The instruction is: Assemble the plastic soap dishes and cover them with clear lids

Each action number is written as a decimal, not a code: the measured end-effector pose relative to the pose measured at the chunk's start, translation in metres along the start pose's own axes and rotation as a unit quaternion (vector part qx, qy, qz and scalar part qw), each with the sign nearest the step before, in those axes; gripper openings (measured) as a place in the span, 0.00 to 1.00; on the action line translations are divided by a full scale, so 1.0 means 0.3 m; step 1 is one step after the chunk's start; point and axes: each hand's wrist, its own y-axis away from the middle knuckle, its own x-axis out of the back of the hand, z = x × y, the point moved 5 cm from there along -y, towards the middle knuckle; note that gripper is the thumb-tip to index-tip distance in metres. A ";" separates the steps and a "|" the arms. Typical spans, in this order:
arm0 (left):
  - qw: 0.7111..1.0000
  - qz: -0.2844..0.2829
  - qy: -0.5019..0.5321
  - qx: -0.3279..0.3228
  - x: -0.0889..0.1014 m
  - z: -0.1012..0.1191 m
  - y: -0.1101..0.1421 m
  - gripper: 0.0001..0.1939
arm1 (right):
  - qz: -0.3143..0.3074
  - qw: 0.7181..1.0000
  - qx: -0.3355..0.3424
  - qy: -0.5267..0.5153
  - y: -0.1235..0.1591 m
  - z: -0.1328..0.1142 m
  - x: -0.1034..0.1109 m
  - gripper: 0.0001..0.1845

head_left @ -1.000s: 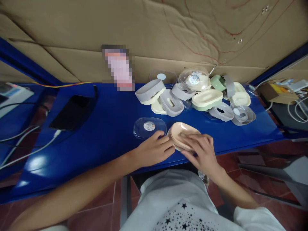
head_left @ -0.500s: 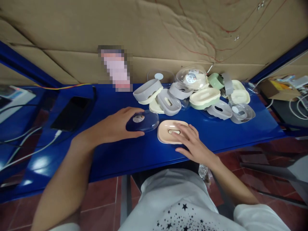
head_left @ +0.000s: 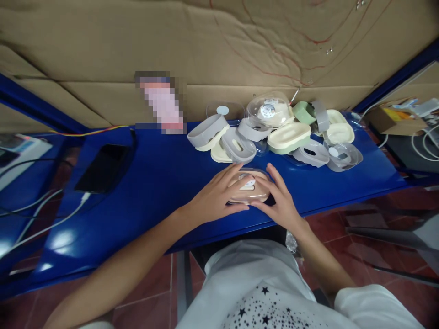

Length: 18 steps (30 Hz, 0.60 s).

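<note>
A peach soap dish (head_left: 252, 195) with a clear lid (head_left: 249, 179) on top sits near the front edge of the blue table (head_left: 164, 183). My left hand (head_left: 219, 196) grips its left side, fingers curled over the lid. My right hand (head_left: 279, 201) holds its right side, fingers pressed against the lid and rim. Both hands close around the covered dish between them.
A heap of grey, cream and green soap dishes (head_left: 288, 135) and clear lids (head_left: 343, 157) lies at the back right. A black phone (head_left: 103, 167) with a white cable lies at left. Cardboard (head_left: 219, 55) lines the back. A box and cables (head_left: 404, 119) are at far right.
My left hand carried the clear lid from the left and set it over the peach dish. My right hand shifted from the dish's top to its right side.
</note>
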 end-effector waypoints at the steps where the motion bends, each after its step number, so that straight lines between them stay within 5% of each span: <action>1: 1.000 -0.007 -0.002 0.000 0.002 0.001 0.001 0.40 | -0.003 1.000 0.001 0.004 0.006 0.001 0.004 0.48; 5: 0.999 -0.028 -0.036 -0.006 0.006 0.023 -0.004 0.38 | -0.061 0.997 0.034 0.019 0.033 0.004 0.011 0.48; 12: 0.992 -0.048 -0.114 -0.014 -0.005 0.025 0.008 0.41 | -0.066 0.994 0.064 0.065 0.020 0.005 0.029 0.51; 18: 0.971 -0.022 -0.234 0.036 0.055 0.036 0.147 0.50 | -0.145 0.972 0.161 0.095 -0.094 -0.070 -0.030 0.52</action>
